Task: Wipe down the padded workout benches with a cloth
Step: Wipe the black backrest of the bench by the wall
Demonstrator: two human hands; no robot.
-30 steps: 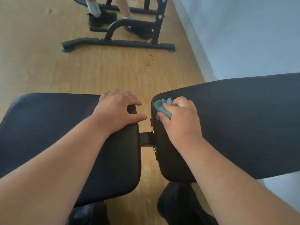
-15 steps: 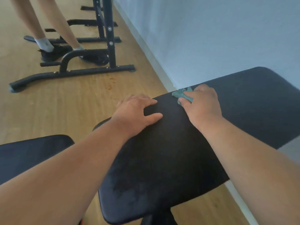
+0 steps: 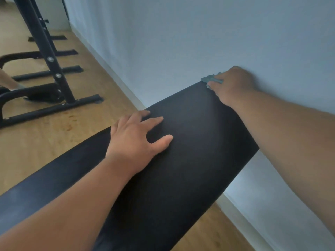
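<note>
Head view: our padded bench [image 3: 181,151] runs lengthwise from lower left up to the wall [image 3: 199,33] — black, matte. At its far corner our right hand [image 3: 233,86] presses the teal cloth [image 3: 211,79], bunched under curled fingers. Our left hand [image 3: 134,140] lies flat — fingers spread on the pad.

A black bench [image 3: 181,160] crosses the frame from lower left to upper right. The left hand [image 3: 137,140] lies flat at its centre, fingers spread. At the upper right corner, the right hand [image 3: 230,86] grips a teal cloth [image 3: 211,79] against the pad's edge; a black rack [image 3: 45,57] stands upper left.
</note>
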